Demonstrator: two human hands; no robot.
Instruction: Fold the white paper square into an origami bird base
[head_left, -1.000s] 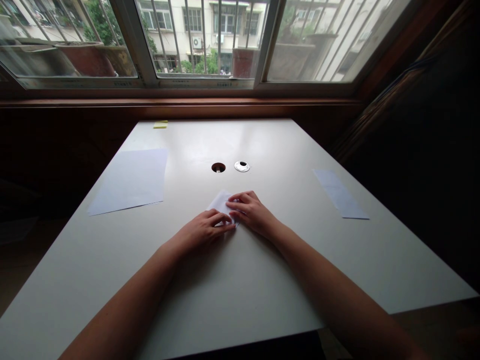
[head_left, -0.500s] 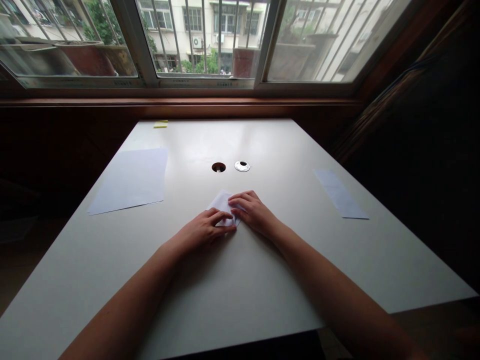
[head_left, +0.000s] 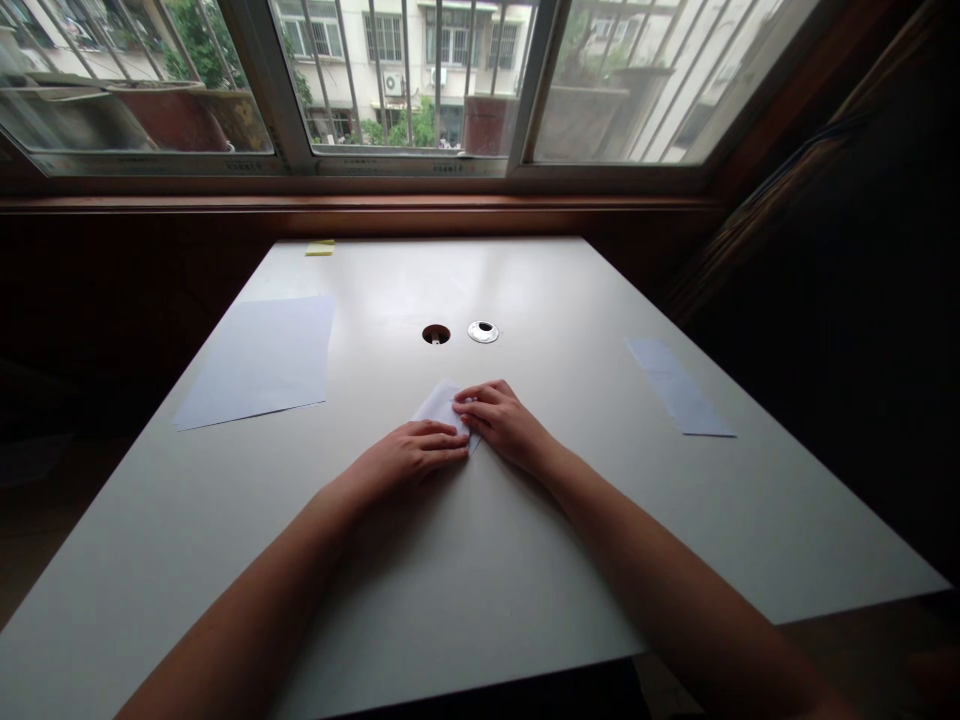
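A small folded sheet of white paper (head_left: 437,403) lies on the table in front of me, its near part covered by my hands. My left hand (head_left: 412,452) rests over the paper's lower left side, its fingers stretched out flat towards the right. At the right edge, my right hand (head_left: 501,420) grips the paper with bent fingers, the thumb below them. The fingertips of both hands almost meet over the paper, and the exact folds beneath them are hidden.
On the white table (head_left: 480,580), a large white sheet (head_left: 259,360) lies left and a narrow white strip (head_left: 679,388) right. Ahead are a round hole (head_left: 436,335), a silver ring cover (head_left: 483,332) and a yellow sticky-note pad (head_left: 320,248). A barred window (head_left: 405,80) stands behind.
My left hand's fingers, bent with a gap between thumb and forefinger before, have come down flatter on the paper. My right hand stays nearly still at the paper's right edge.
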